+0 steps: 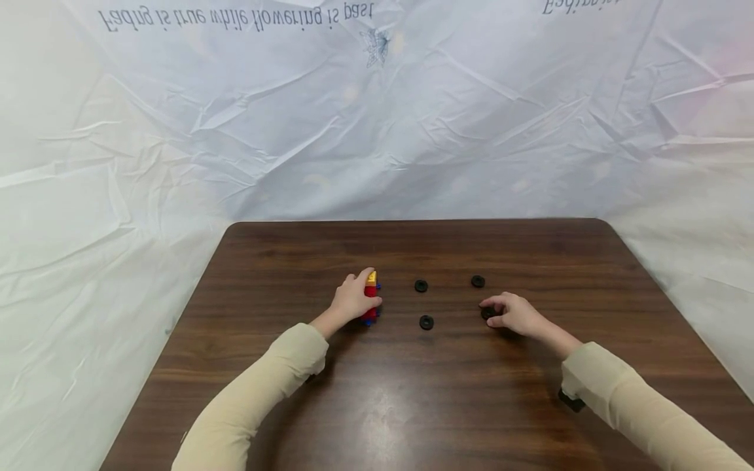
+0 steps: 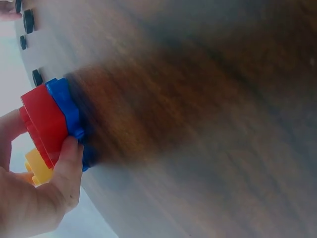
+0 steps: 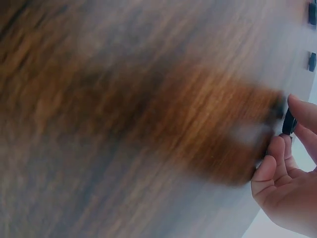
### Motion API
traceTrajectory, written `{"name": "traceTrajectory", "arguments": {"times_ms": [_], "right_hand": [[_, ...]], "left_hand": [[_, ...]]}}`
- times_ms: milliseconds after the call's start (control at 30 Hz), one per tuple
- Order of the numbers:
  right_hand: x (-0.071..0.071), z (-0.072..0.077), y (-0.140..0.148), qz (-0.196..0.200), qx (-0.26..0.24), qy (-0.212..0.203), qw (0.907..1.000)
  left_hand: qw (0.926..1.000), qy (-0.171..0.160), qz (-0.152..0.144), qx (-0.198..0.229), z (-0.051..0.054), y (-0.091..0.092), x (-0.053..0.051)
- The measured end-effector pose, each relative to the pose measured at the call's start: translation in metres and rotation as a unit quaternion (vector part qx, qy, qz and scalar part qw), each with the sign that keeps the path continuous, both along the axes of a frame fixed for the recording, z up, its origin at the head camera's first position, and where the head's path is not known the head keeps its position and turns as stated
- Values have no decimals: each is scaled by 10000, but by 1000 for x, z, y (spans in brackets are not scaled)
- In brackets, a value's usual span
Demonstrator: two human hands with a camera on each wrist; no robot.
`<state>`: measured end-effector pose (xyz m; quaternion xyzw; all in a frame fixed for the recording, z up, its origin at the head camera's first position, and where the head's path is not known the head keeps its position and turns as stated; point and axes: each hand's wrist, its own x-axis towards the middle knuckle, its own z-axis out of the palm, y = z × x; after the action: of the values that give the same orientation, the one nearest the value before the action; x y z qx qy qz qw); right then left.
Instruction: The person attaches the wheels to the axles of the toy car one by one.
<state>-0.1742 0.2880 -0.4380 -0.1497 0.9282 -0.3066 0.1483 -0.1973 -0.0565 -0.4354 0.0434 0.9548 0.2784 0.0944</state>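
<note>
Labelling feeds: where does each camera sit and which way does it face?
Head: on the head, facing forward and down at the table; left hand, right hand and sleeves show.
Left wrist: on that wrist, facing the block toy; left hand and part of the right show.
Right wrist: on that wrist, facing a black ring; right hand shows.
Head and left wrist both show the block toy.

The block assembly [image 2: 44, 109] sat within the left grip [image 1: 351, 301], left of four rings over the table [image 1: 377, 392]. Nearest it on the right lay the far left ring [image 1: 417, 286], with the near left ring [image 1: 422, 322] before it. Further right lay the far right ring [image 1: 474, 282]; before that, the near right ring [image 1: 486, 314] was between the right grip's [image 1: 514, 315] fingers. Behind the table hung a sheet [image 1: 377, 144].
</note>
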Motion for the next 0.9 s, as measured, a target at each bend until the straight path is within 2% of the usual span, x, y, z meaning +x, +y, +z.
{"name": "traceTrajectory", "arguments": {"times_ms": [133, 267, 333, 433, 500, 567, 633, 767, 833, 900], "right_hand": [[-2, 4, 2, -142, -151, 53, 9998], [-3, 13, 2, -259, -330, 86, 9991], [-4, 19, 0, -249, -407, 125, 9988], [-5, 26, -3, -234, -492, 228, 9983], [-5, 30, -6, -218, -564, 300, 9977], [-5, 33, -10, -199, -648, 379, 9970], [-5, 36, -14, -201, -787, 425, 9958], [-3, 42, -22, -131, -1032, 533, 9931], [-1, 46, -27, -128, -1132, 559, 9919], [0, 49, -32, -91, -1223, 591, 9907]], "left_hand": [[9997, 26, 113, 233, -1, -6, -1], [9973, 34, 256, 694, -4, -14, -1], [9937, -18, 343, 1068, -5, -18, 0], [9826, -135, 503, 1781, -5, -22, 3], [9713, -245, 639, 2279, -5, -23, 4], [9562, -358, 773, 2800, -4, -24, 5], [9337, -529, 894, 3426, -2, -23, 6], [8818, -920, 1203, 4466, 4, -21, 9], [8643, -1030, 1317, 4743, 6, -20, 11], [8529, -1105, 1391, 4910, 8, -20, 13]]}}
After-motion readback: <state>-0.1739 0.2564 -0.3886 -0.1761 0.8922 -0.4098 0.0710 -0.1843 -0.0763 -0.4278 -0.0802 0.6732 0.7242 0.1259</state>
